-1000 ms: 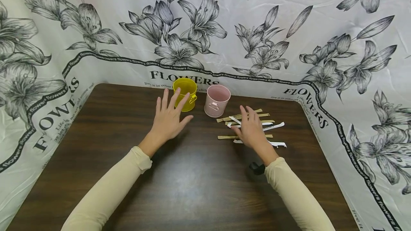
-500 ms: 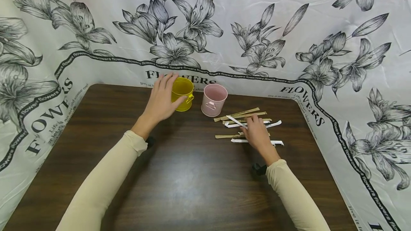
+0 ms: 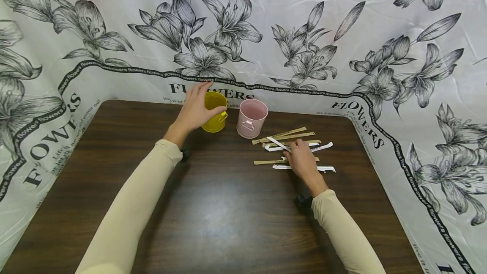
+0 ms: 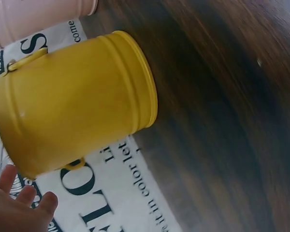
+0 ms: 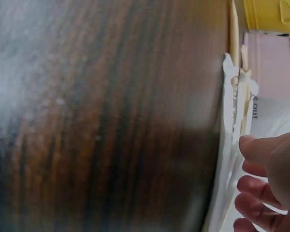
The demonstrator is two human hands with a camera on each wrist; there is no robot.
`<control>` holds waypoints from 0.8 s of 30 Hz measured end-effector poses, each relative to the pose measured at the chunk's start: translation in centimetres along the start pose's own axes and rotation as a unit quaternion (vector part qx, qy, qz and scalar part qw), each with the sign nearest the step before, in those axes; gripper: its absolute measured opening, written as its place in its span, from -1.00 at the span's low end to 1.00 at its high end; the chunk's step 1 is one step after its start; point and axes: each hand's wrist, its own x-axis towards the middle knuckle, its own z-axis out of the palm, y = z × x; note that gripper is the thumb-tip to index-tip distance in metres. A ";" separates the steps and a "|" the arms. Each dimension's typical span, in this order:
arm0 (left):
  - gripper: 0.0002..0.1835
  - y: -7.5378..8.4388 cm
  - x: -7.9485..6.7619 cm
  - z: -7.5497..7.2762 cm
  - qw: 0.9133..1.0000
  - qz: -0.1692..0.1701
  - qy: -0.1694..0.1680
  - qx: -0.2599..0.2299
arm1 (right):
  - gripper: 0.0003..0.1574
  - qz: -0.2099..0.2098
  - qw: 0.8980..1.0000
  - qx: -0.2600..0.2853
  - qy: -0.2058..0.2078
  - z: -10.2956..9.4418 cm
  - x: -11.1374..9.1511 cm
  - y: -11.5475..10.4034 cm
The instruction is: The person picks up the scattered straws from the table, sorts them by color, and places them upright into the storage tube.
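Observation:
A yellow bucket [image 3: 214, 123] with small side handles stands upright at the table's back edge. My left hand [image 3: 195, 109] is at its left side, thumb reaching across in front of the rim and fingers spread behind. In the left wrist view, fingertips [image 4: 48, 202] show beside the yellow bucket's rim with a gap. A pink bucket [image 3: 252, 122] stands just to the right. My right hand [image 3: 303, 160] is down among several paper-wrapped straws, fingers curled, pinching a slanted white wrapped straw [image 3: 277, 143] between thumb and fingers. Brown wrapped straws [image 3: 289, 132] lie around it.
The dark wooden table [image 3: 228, 215] meets a white flower-printed cloth [image 3: 304, 45] at its back and sides. A white wrapped straw [image 3: 280, 167] lies nearest the front of the group, partly under the right hand.
My left hand has turned and shifted from in front of the yellow bucket to its left side. My right hand has lowered onto the straws, its fingers curling in at the slanted white one.

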 end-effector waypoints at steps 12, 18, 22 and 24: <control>0.08 -0.9 1.7 1.3 0.998 -0.031 -0.006 -0.055 | -0.79 -0.006 1.000 0.013 0.023 0.9 0.1 0.4; 0.13 -1.7 1.8 1.8 0.992 -0.053 -0.023 -0.114 | -0.85 -0.008 1.000 0.016 0.009 0.5 0.1 0.2; 0.17 -1.9 2.0 2.0 0.986 -0.067 -0.029 -0.150 | -0.85 -0.013 1.000 0.014 0.003 -0.3 0.3 0.0; 0.20 -1.9 2.1 2.1 0.983 -0.077 -0.029 -0.166 | -0.85 -0.015 1.000 0.016 0.004 -0.8 0.5 -0.2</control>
